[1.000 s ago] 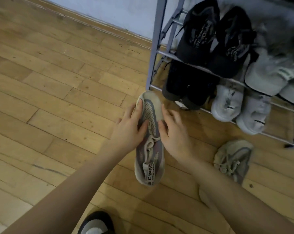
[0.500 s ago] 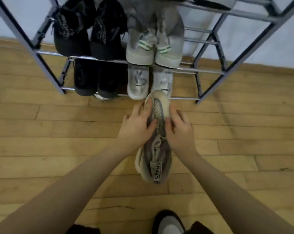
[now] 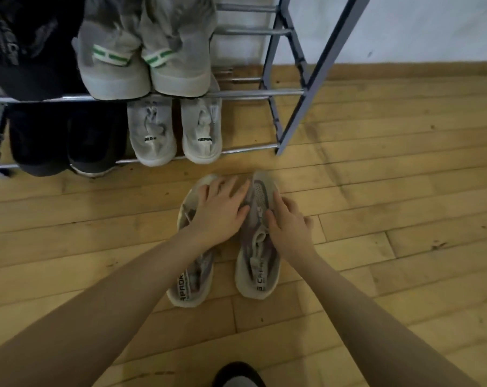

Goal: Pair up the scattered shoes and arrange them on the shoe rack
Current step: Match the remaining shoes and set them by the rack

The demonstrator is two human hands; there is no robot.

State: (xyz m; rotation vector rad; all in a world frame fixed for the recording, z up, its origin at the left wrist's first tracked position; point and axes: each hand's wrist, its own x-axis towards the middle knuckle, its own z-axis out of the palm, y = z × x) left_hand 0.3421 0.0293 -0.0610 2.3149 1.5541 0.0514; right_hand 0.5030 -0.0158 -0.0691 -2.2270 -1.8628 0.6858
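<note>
Left hand (image 3: 221,212) lying open-fingered on left beige knit sneaker (image 3: 192,261), right hand (image 3: 288,226) fingers curling over its mate (image 3: 257,272); light, soft uppers are squashing, likely best pinching heels.

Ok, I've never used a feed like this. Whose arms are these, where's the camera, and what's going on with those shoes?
There is no machine: the camera sits on a person's head and looks down at their own bare arms. The left hand lies flat on the left beige sneaker. The right hand rests on the right beige sneaker, fingers along its side. Both sneakers stand side by side on the wooden floor, toes toward the shoe rack. The rack already holds pale and dark pairs; its right end is bare.
</note>
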